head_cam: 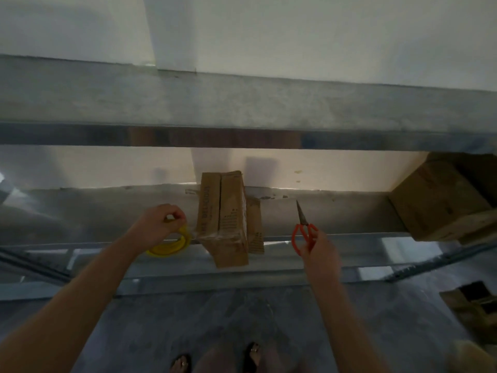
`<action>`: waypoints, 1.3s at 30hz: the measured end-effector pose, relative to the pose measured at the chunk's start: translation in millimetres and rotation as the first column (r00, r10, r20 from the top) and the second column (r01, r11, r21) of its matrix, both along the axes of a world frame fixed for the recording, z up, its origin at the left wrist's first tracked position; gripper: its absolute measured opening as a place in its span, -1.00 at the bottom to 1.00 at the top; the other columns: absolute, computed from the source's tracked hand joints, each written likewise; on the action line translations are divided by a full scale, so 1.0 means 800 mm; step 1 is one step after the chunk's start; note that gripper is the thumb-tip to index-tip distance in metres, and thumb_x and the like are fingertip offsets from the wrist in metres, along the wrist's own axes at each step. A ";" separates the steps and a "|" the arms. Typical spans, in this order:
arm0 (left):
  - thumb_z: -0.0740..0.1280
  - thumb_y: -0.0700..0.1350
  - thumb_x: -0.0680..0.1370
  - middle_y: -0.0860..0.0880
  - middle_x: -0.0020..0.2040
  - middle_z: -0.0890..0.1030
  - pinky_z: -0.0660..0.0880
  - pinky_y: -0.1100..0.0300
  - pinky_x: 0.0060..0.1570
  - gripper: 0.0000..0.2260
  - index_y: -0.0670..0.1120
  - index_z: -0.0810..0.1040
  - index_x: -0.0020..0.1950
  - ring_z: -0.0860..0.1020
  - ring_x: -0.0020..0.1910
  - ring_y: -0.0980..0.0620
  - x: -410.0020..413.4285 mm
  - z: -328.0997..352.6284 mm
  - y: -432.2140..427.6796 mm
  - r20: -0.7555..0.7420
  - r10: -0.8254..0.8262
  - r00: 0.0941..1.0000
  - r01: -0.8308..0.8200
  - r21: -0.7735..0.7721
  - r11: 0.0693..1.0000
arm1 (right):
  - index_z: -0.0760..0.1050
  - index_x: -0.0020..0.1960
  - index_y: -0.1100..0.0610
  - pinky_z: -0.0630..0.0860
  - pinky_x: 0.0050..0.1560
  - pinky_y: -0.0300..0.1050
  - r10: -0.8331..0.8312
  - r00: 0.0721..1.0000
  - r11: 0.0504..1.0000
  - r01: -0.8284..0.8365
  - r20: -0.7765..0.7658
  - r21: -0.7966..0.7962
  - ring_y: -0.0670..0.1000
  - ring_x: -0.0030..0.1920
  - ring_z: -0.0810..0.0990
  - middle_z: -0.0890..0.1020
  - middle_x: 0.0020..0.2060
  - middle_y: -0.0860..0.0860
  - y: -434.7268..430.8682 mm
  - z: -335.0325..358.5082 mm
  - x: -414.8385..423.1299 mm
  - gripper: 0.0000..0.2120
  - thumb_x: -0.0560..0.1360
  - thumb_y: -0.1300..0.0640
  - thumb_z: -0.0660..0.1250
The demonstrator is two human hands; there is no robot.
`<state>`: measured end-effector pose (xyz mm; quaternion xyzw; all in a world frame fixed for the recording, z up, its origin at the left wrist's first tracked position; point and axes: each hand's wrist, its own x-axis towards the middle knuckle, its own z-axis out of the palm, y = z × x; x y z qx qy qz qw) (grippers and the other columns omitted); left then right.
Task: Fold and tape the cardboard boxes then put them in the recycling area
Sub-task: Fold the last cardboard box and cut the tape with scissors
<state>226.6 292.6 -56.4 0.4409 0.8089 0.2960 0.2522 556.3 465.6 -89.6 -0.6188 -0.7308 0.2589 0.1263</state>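
Observation:
A flattened, folded brown cardboard box (227,216) lies on the metal shelf (107,211), its near end hanging over the front edge. Clear tape wraps its lower part. My left hand (158,223) grips a yellow tape roll (172,243) just left of the box; a strip of clear tape stretches from the roll to the cardboard. To the right of the box, my right hand (318,247) holds orange-handled scissors (304,230), blades pointing up and away, apart from the box.
A large brown carton (441,200) stands at the shelf's right end. An upper shelf (242,109) runs across above. More cardboard (473,305) lies on the grey floor at the lower right. My sandalled feet (215,359) stand below the shelf.

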 end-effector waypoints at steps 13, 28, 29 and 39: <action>0.37 -0.15 0.53 0.02 -0.11 0.59 0.45 0.19 -0.10 -0.90 0.03 0.58 -0.16 0.54 -0.14 0.07 -0.022 -0.025 -0.011 0.073 -0.123 0.990 0.119 0.061 0.991 | 0.40 0.18 -0.11 0.43 -0.07 -0.27 0.035 0.977 0.970 -0.085 -0.213 -0.229 -0.10 0.01 0.60 0.57 -0.07 -0.20 -0.265 0.023 -0.119 -0.58 0.41 -0.20 0.41; 0.34 -0.11 0.54 0.06 -0.11 0.58 0.45 0.17 -0.08 -0.93 0.04 0.56 -0.12 0.53 -0.12 0.11 -0.026 -0.024 -0.013 0.014 -0.085 0.996 0.083 0.093 0.992 | 0.32 0.29 -0.21 0.41 -0.14 -0.16 0.064 0.991 0.997 -0.068 -0.121 -0.027 -0.08 -0.04 0.61 0.60 -0.01 -0.16 -0.257 0.011 -0.132 -0.56 0.48 -0.35 0.17; 0.34 -0.11 0.54 0.07 -0.12 0.58 0.45 0.16 -0.08 -0.93 0.05 0.56 -0.13 0.53 -0.13 0.11 -0.025 -0.025 -0.013 0.013 -0.081 0.997 0.080 0.092 0.993 | 0.31 0.31 -0.21 0.41 -0.13 -0.16 0.070 0.992 0.997 -0.073 -0.108 -0.018 -0.06 -0.02 0.61 0.61 0.01 -0.14 -0.252 0.012 -0.134 -0.57 0.51 -0.34 0.15; 0.37 -0.08 0.54 0.10 -0.14 0.57 0.41 0.34 -0.22 -0.90 0.08 0.56 -0.17 0.54 -0.19 0.17 -0.038 -0.032 -0.029 0.046 -0.107 0.993 0.105 0.048 0.993 | 0.15 0.37 -0.19 0.52 -0.12 -0.06 0.141 0.981 0.988 -0.132 0.132 -0.078 0.05 -0.06 0.66 0.64 -0.01 -0.04 -0.211 0.009 -0.141 -0.64 0.60 -0.21 0.06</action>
